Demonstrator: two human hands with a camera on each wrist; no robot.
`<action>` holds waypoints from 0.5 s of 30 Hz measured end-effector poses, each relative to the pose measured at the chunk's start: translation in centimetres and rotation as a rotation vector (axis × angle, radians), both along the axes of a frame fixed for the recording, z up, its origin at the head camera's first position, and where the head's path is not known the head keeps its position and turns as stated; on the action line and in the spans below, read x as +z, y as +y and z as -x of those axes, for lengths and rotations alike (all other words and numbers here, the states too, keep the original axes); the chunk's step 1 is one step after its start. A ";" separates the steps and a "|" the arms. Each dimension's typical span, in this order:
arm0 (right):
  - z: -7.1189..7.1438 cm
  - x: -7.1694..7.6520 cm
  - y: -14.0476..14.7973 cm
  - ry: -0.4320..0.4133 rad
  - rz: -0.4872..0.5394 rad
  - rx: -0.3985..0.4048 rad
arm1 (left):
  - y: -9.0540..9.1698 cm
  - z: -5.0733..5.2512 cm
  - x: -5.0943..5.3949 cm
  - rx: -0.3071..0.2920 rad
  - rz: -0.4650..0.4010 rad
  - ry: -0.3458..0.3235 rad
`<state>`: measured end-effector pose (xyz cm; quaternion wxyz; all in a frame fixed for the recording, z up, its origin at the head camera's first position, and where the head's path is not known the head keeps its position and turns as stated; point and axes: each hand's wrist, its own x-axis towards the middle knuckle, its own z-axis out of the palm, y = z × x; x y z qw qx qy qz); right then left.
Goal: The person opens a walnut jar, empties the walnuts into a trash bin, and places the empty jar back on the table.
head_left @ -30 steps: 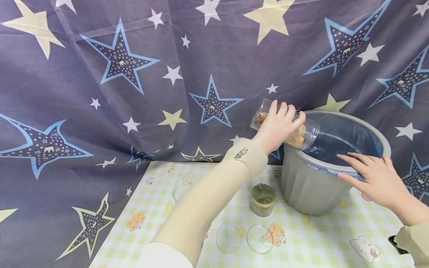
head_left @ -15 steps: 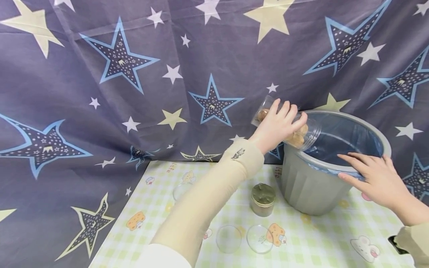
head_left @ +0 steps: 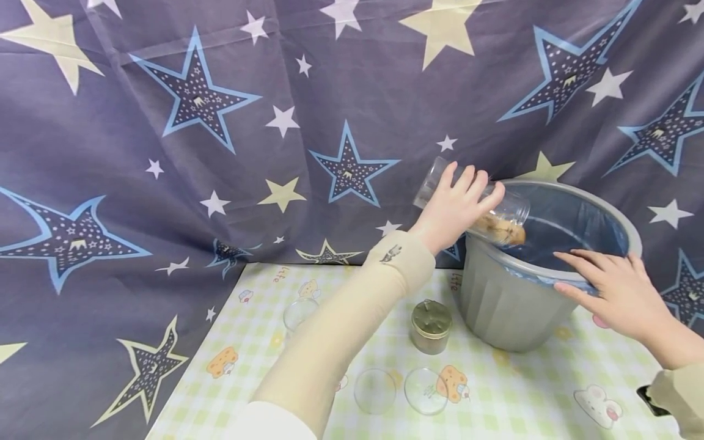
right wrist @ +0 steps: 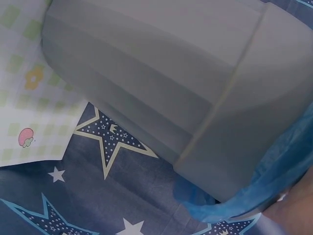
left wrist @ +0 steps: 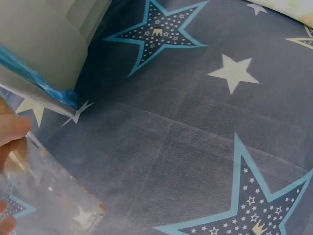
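Note:
My left hand (head_left: 459,205) holds a clear plastic jar (head_left: 431,180) tilted, its mouth over the left rim of a grey trash bin (head_left: 514,305). Light-brown lumps (head_left: 500,231), perhaps cookies, lie near the jar's mouth. In the left wrist view, crumbs cling to the clear jar (left wrist: 61,196). With fingers straight, my right hand (head_left: 621,293) rests on the bin's near right rim. A blue bag (head_left: 555,220) lines the bin. The right wrist view catches only part of that hand (right wrist: 293,210) beside the blue liner.
A small round pot (head_left: 431,327) with a dark green top stands left of the bin. Clear round discs, one (head_left: 375,391) beside another (head_left: 426,391), lie at the front. Partly behind my left sleeve is a clear round piece (head_left: 299,311). A star-printed cloth (head_left: 220,153) hangs behind.
The brown lumps have slid along the jar to its mouth, leaving its raised bottom end. The jar has shifted slightly right. My right hand stays on the rim.

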<state>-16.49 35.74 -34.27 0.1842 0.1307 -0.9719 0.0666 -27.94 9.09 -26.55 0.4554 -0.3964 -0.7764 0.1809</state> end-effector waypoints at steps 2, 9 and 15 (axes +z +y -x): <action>0.0 0.0 0.0 0.001 0.000 -0.002 | 0.1 0.0 0.0 -0.007 0.002 -0.003; 0.0 -0.2 0.1 0.023 0.009 0.009 | 0.2 0.2 -0.1 -0.012 0.018 0.062; 0.0 -0.1 0.1 0.026 0.007 0.008 | 0.1 0.3 0.0 -0.023 0.022 0.080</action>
